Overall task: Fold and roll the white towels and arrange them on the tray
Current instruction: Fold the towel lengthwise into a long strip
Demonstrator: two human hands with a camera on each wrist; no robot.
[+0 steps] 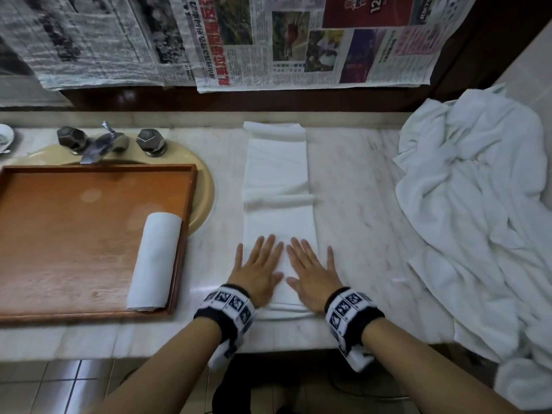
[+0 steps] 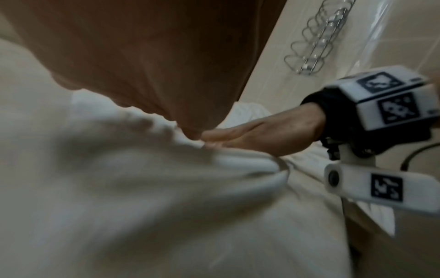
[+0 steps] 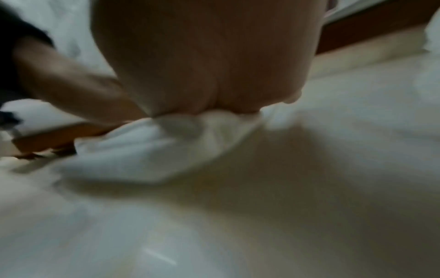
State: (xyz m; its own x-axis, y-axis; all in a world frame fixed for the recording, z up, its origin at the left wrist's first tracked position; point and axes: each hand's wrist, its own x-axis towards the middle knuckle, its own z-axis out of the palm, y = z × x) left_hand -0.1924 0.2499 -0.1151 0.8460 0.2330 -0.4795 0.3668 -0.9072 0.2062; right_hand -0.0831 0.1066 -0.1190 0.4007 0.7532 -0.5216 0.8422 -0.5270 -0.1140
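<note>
Two hands press one folded towel

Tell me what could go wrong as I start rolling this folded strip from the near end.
Both the left hand and right hand lie flat on the folded towel; a crosswise ridge further up it may make the roll lumpy or crooked. The rolled towel hugs the wooden tray's right rim, so the next roll must go to its left.

Matt white cloth towel on glossy veined marble counter; polished wood tray; metal tap; crinkled newspaper
</note>
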